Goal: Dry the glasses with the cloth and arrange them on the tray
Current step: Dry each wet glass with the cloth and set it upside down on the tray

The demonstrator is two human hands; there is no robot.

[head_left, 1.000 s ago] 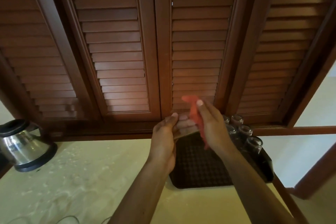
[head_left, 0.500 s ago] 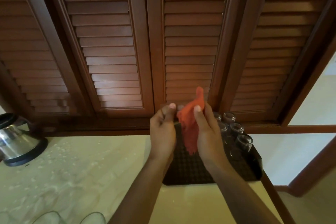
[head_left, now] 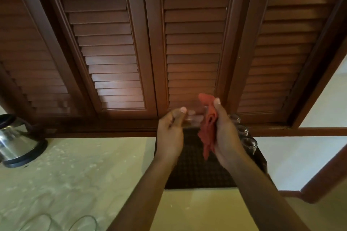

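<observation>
My left hand (head_left: 170, 133) grips a clear glass (head_left: 193, 117), held up above the dark ridged tray (head_left: 197, 172). Its fingers show through the glass wall. My right hand (head_left: 224, 133) holds an orange-red cloth (head_left: 208, 131) pressed against the right side of that glass, and the cloth's tail hangs down over the tray. Three glasses (head_left: 248, 143) stand in a row along the tray's right edge, partly hidden behind my right hand.
A steel kettle on a black base (head_left: 17, 144) sits at the far left of the pale counter (head_left: 84, 174). Dark louvred wooden shutters (head_left: 112, 52) rise right behind the tray. Rims of more glasses show at the bottom left edge. The counter ends just right of the tray.
The cloth went from bunched against the glass to hanging in a longer strip from my right hand. Both hands stayed over the tray; the view shifted slightly.
</observation>
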